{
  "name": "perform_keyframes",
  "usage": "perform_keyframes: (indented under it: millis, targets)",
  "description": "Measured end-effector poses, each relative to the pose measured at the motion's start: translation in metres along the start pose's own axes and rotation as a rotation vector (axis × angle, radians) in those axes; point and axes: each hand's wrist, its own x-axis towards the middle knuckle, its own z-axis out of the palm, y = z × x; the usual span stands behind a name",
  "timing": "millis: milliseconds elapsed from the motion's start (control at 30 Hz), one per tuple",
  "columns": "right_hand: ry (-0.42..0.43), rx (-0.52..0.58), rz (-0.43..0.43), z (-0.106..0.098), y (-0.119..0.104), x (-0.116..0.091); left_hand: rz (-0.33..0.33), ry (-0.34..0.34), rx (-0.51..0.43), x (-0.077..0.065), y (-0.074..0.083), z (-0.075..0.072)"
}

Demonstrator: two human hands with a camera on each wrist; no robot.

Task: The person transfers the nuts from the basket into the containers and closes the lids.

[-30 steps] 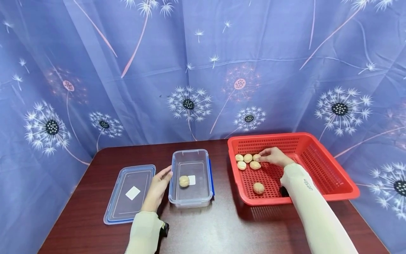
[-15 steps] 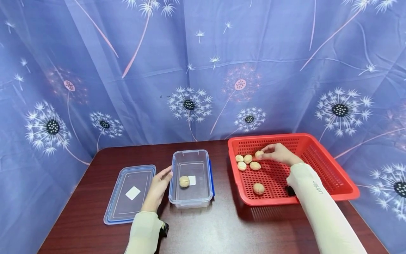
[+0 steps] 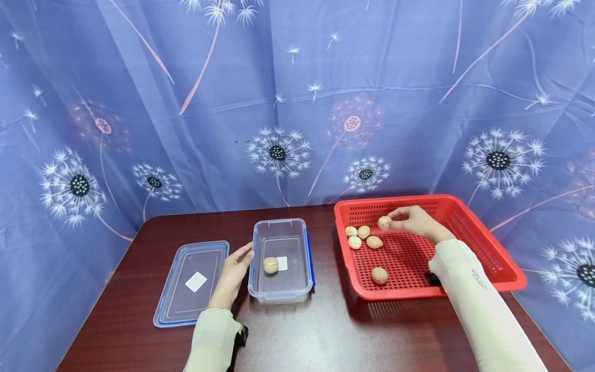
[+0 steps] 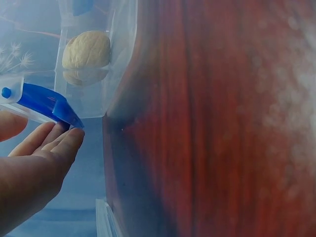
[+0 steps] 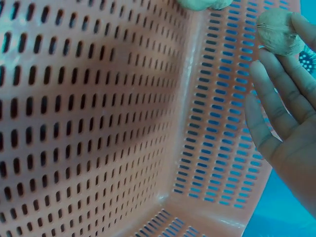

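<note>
My right hand [image 3: 415, 223] pinches a walnut [image 3: 384, 222] between thumb and fingertips, raised over the far part of the red plastic basket [image 3: 346, 268]. The right wrist view shows this walnut [image 5: 277, 33] at the tips, other fingers spread. Beneath it, several walnuts [image 3: 374, 242] lie grouped in the basket's left corner, and one walnut [image 3: 379, 275] sits near the front wall. A clear plastic container [image 3: 280, 296] stands uncovered at mid-table with a single walnut [image 3: 271, 265] inside. My left hand [image 3: 232, 274] rests against its left side, straight fingers touching a blue latch [image 4: 47, 101].
To the left, a clear lid [image 3: 190, 305] with a blue seal lies flat on the dark wooden table [image 3: 321, 341]. Another blue latch [image 3: 310, 261] hangs down the container's right side. Behind the table hangs a blue dandelion-print curtain [image 3: 297, 124].
My right hand has lifted the walnut from the group in the basket, moving up and slightly right. The left hand and container stay in place.
</note>
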Motion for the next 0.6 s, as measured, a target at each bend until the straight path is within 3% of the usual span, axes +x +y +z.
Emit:
perform_keyframes:
  millis: [600]
  targets:
    - [0.074, 0.059, -0.1, -0.004, -0.033, 0.001, 0.006, 0.027, -0.008, -0.001, 0.0, 0.001]
